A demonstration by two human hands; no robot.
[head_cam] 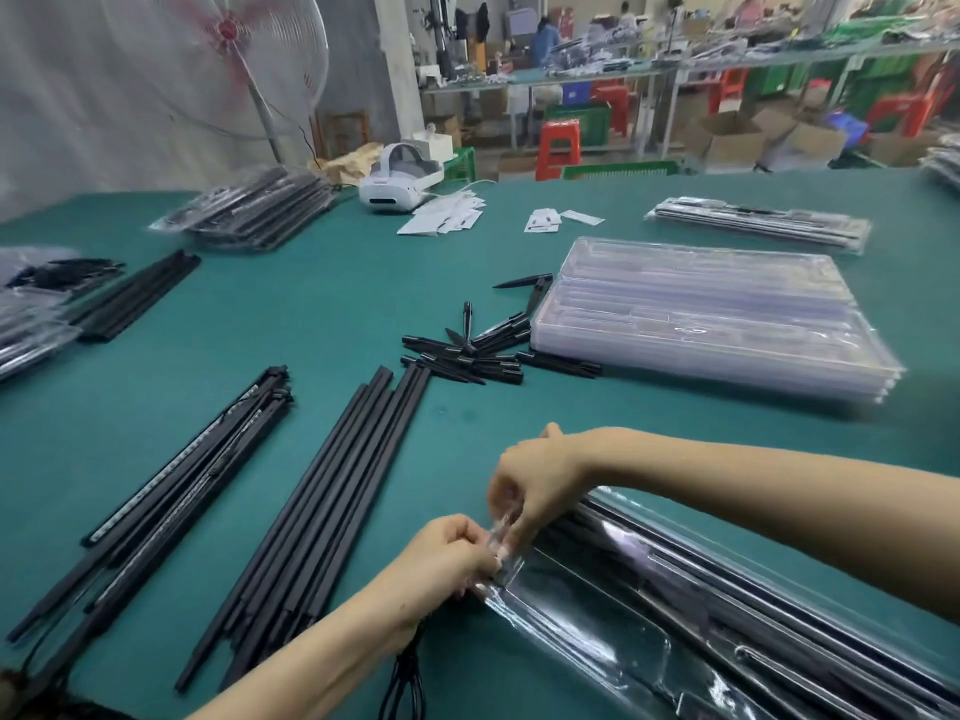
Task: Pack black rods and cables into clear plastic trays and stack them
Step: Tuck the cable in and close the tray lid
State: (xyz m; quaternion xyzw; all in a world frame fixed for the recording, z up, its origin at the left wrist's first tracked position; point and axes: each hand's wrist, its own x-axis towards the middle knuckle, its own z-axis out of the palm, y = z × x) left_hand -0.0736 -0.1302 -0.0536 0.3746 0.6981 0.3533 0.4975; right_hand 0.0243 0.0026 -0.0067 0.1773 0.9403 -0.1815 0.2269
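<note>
Bystanders on and beyond the green tabletop

A white headset sits beside scattered white paper slips; a pedestal fan stands behind, with red stools and cardboard boxes farther off.

Nearest, at the right, a packed tray lies on the table, both hands at its left end; left of it a row of rods, further left a bundle with cables; behind, spikes just beside a stack of trays; a headset at the far edge
</note>
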